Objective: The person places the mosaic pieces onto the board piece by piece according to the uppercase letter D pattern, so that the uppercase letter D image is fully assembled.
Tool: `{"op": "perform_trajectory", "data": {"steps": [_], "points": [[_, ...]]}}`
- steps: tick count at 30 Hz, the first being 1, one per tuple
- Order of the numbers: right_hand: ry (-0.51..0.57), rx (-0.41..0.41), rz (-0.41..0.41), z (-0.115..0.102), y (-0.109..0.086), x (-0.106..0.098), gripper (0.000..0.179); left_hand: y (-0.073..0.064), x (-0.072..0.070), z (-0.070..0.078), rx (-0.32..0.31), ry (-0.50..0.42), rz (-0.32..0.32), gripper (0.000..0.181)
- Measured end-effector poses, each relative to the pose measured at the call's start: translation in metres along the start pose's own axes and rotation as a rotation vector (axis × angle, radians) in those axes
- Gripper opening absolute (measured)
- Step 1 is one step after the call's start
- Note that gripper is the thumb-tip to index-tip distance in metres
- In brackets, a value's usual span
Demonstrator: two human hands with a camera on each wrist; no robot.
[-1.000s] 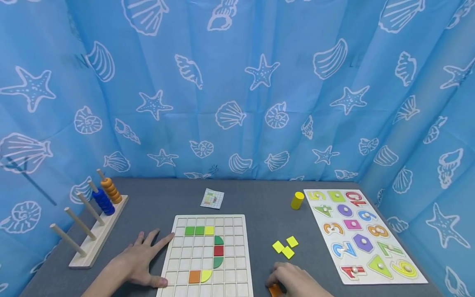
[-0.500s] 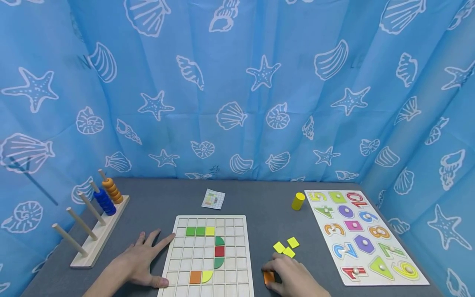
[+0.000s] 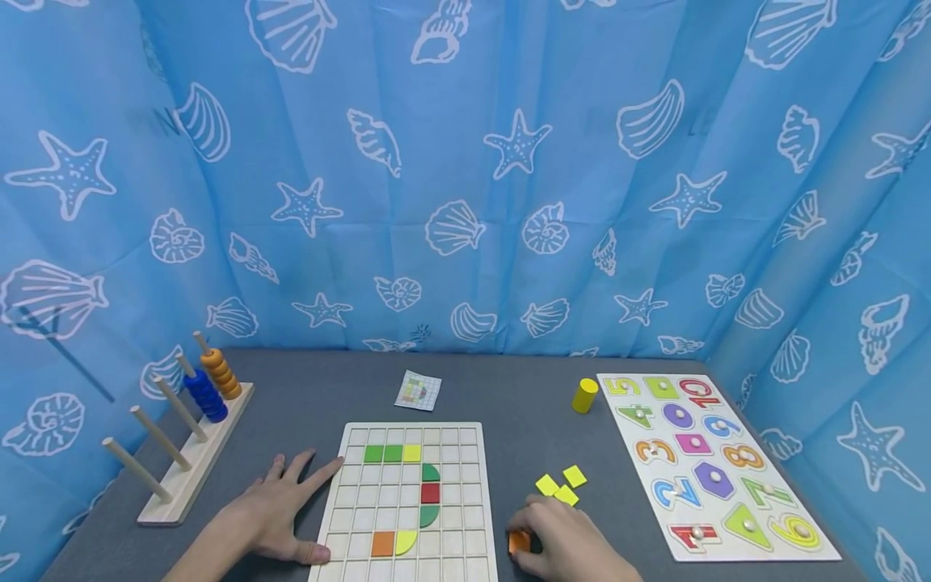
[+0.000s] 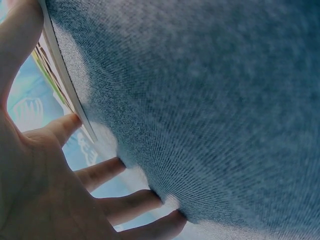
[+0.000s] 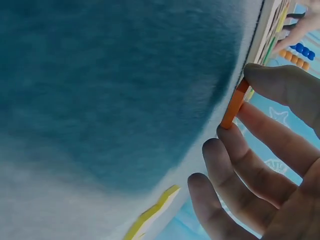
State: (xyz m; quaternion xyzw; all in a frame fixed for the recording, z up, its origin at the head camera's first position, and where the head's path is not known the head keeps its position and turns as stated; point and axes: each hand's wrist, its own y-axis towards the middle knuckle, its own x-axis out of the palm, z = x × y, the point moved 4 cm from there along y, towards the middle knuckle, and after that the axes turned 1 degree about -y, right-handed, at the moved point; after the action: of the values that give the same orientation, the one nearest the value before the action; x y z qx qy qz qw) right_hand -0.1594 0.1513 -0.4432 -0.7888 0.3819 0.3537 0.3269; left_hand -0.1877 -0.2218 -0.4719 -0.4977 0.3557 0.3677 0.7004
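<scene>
My left hand lies spread at the left edge of the wooden grid board. Its thumb and index finger touch that edge, while the other fingertips rest on the cloth, as the left wrist view shows. To the right of the board, my right hand pinches an orange square tile between thumb and fingers, low over the cloth. On the board sit two green squares, a yellow square, a red square, two dark green quarter-rounds, an orange square and a yellow quarter-round.
Several yellow square tiles lie just beyond my right hand. Farther back are a yellow cylinder and a small pattern card. A number puzzle lies at right; a peg stand with blue and orange beads stands at left.
My right hand has shifted left toward the board with the orange tile, which now shows more between the fingers. The left hand and the board stay in place.
</scene>
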Motion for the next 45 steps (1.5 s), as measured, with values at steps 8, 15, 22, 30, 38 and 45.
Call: {"op": "perform_trajectory", "data": {"steps": [8,15,22,30,38,45], "points": [[-0.047,-0.113,0.089,-0.028,0.008,-0.002,0.015,0.000,0.002,0.000,-0.015,0.009,0.011,0.123],[-0.139,-0.158,0.112,-0.060,0.025,0.000,0.018,0.000,0.001,0.000,0.006,0.008,0.011,0.122],[-0.173,-0.231,0.131,-0.091,0.041,0.008,0.010,0.000,0.001,0.001,0.002,0.022,0.007,0.124],[-0.247,-0.332,0.184,-0.121,0.053,0.020,0.013,-0.001,0.001,0.000,0.002,0.025,0.009,0.123],[-0.320,-0.394,0.203,-0.141,0.069,0.040,0.014,-0.001,0.000,0.000,0.021,0.026,0.021,0.121],[-0.319,-0.365,0.137,-0.149,0.082,0.056,0.012,-0.002,0.000,0.001,0.017,0.026,0.030,0.122]]}}
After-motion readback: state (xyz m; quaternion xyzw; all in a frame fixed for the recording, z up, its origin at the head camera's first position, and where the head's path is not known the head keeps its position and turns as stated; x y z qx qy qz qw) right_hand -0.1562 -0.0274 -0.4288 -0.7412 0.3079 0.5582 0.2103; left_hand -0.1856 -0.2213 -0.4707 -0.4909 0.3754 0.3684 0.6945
